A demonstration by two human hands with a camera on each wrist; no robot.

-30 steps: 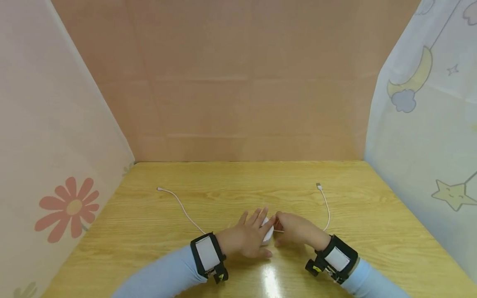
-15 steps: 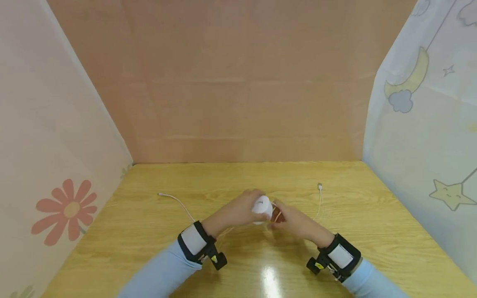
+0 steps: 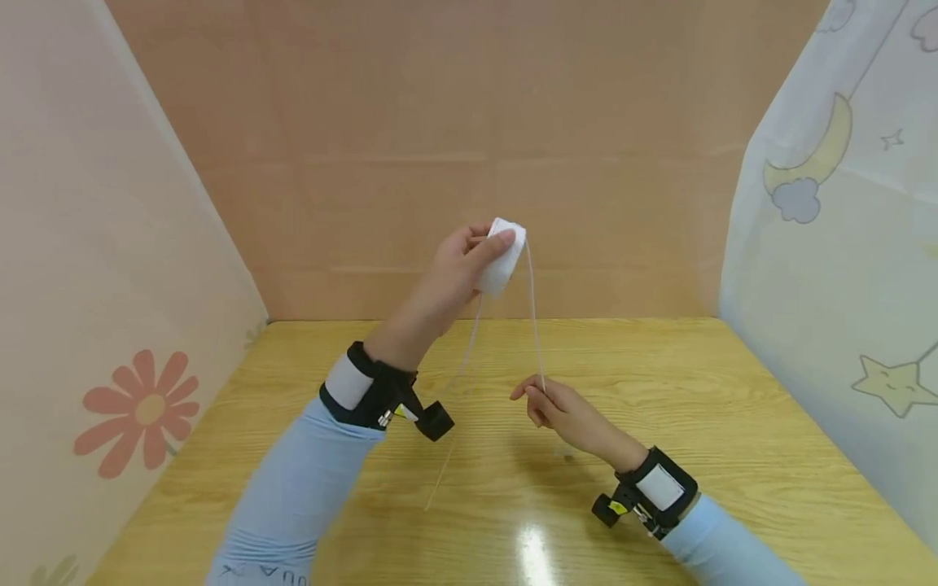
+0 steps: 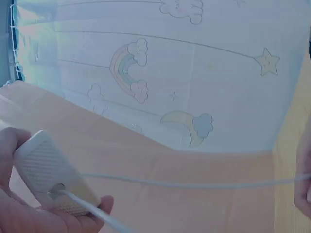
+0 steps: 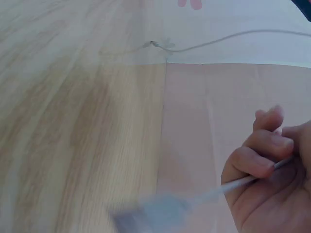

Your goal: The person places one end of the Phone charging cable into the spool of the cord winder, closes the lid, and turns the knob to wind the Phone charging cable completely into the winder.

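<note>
Charger block (image 3: pixel 501 257) is up high in the left hand (image 3: pixel 458 273), fingers wrapped round it, its white cable (image 3: pixel 534 321) running almost straight down to the right hand (image 3: pixel 560 415), whose grip pinches it just above the surface (image 3: pixel 733 456)

The only lettering shows in the head view, along the bottom edge of the left sleeve (image 3: pixel 282 574): a short row of pale capital letters, seen upside down and partly cut off by the frame, too small to make out surely. Nothing else in any view bears readable text, numbers or brand marks.
</note>
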